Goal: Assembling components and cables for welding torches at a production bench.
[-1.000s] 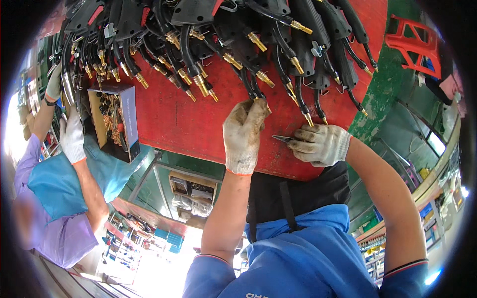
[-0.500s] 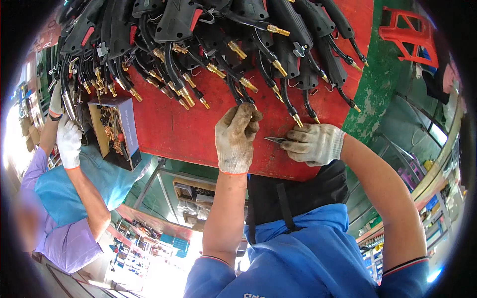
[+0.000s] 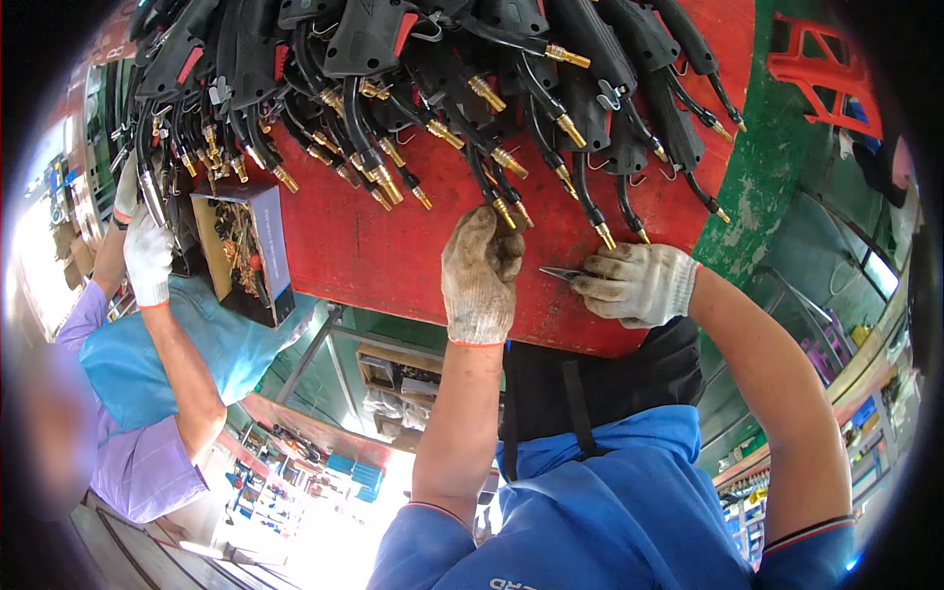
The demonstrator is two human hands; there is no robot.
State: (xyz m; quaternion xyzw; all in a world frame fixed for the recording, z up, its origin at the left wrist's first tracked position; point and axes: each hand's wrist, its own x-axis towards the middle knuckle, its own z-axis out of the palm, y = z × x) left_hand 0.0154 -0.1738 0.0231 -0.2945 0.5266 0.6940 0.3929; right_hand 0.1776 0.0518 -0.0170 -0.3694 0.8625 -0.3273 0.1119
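Observation:
My left hand (image 3: pixel 480 270), in a soiled white knit glove, is closed with fingers curled just below two brass torch tips (image 3: pixel 505 213). Whatever its fingers hold, if anything, is hidden. These tips end the bent black necks of welding torches (image 3: pixel 364 44), piled with black handles and red triggers across the far side of the red tabletop (image 3: pixel 393 270). On the near right part of the table, my gloved right hand (image 3: pixel 644 285) is closed around a slim pointed metal tool (image 3: pixel 559 272). Only the tool's tip shows, so its kind is unclear.
At the left stands an open box (image 3: pixel 270 246) of small copper-coloured parts. Beyond it, a co-worker's gloved hands (image 3: pixel 149 258) handle a torch. A red openwork frame (image 3: pixel 824 71) is at the far right, past the green floor (image 3: pixel 752 187).
My left hand has come off the torch end it covered and drawn slightly back, leaving the two brass tips uncovered. The right hand keeps its grip on the pointed tool.

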